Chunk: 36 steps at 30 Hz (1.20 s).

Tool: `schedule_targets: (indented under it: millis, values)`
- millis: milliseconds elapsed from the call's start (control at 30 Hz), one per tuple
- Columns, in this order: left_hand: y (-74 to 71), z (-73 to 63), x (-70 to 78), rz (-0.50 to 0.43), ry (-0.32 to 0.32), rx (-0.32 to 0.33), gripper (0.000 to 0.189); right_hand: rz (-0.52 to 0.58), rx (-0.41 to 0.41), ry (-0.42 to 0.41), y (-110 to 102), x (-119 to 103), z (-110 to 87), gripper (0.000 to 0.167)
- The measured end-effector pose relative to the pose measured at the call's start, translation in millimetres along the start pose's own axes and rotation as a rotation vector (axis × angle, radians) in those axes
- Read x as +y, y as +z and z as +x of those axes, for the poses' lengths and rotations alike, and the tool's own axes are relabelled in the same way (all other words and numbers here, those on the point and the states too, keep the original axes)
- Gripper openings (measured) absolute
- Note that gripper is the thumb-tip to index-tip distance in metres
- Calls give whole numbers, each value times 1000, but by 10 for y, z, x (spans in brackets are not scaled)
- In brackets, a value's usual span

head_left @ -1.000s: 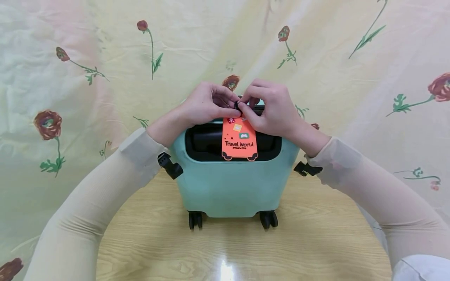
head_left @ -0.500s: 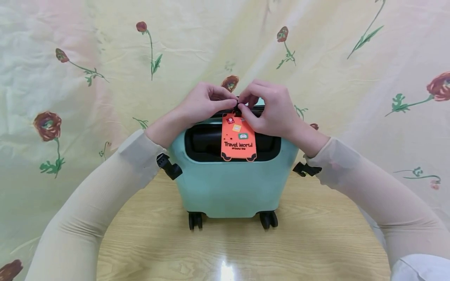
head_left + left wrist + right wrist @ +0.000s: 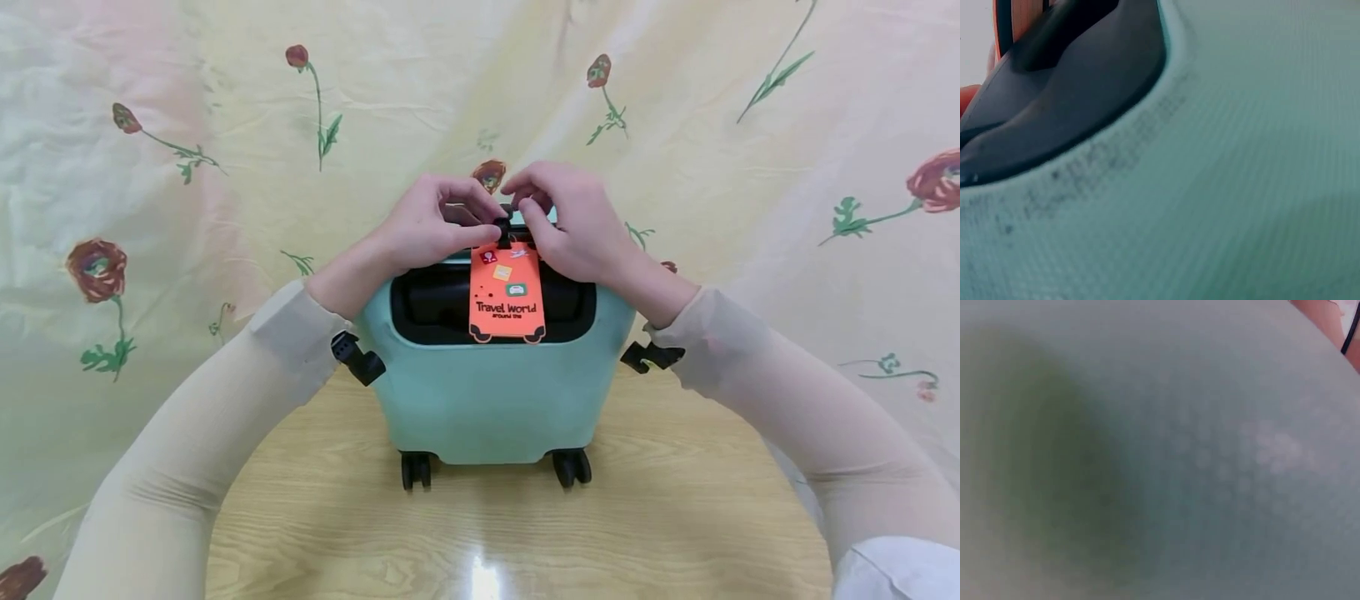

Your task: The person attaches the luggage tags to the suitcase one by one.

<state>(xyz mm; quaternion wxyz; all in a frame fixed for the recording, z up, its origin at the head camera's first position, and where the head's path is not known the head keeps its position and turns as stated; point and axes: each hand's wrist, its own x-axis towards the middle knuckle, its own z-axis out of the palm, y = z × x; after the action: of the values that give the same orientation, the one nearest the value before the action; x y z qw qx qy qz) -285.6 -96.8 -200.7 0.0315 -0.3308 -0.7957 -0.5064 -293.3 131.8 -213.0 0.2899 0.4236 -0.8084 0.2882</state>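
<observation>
A mint-green suitcase (image 3: 491, 400) stands upright on its black wheels. At its top an orange luggage tag (image 3: 506, 312), printed "Travel World", hangs over the black recess. My left hand (image 3: 427, 223) pinches the tag's black strap (image 3: 504, 235) between thumb and fingertips. Close on the other side, my right hand (image 3: 581, 223) has its thumb and fingers loosely bent just above the strap, with nothing seen between them. The left wrist view shows the suitcase shell (image 3: 1241, 162) and the tag's edge (image 3: 1025, 19); the blurred shell (image 3: 1222, 462) fills most of the right wrist view.
Beneath the suitcase is a wood-grain table (image 3: 495, 533) with a rounded edge. A flowered cloth (image 3: 420, 92) hangs behind and at both sides. Black camera mounts (image 3: 358, 358) sit at both wrists, close to the suitcase's sides.
My right thumb and fingers have come off the strap and lifted slightly. My left fingertips shifted a little and stay at the strap. The tag looks slightly narrower, turned a bit.
</observation>
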Motion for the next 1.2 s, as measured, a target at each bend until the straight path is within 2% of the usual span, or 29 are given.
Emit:
schedule_targets:
  millis: [133,233,300,433,533,667,800,867,1033,1100,1200]
  values:
    - [-18,-1,-15,7,49,-17,16,25,-184,73,-16,-17,45,30]
    - [-23,-5,-17,7,68,-24,15,49,-247,94,-22,-21,61,28]
    - [-19,-7,-16,9,77,-23,15,82,-257,120,-18,-12,66,25]
    - [-1,-7,-1,32,85,-12,15,163,-212,189,-19,5,67,18]
    - [12,-7,5,59,81,-6,17,196,-199,210,-24,18,72,16]
    - [24,-13,2,73,73,-2,18,180,-244,214,-29,28,81,23]
    - [38,-14,-13,69,92,1,16,190,-274,238,-46,20,88,23]
    - [49,-7,-21,68,111,-2,15,245,-315,294,-82,13,108,21]
    - [76,20,-28,76,133,-9,12,313,-411,511,-226,-41,226,25]
    - [74,14,-24,76,124,1,10,302,-417,546,-240,-87,287,27]
    - [62,-5,-20,63,101,26,8,312,-408,555,-191,-144,336,28]
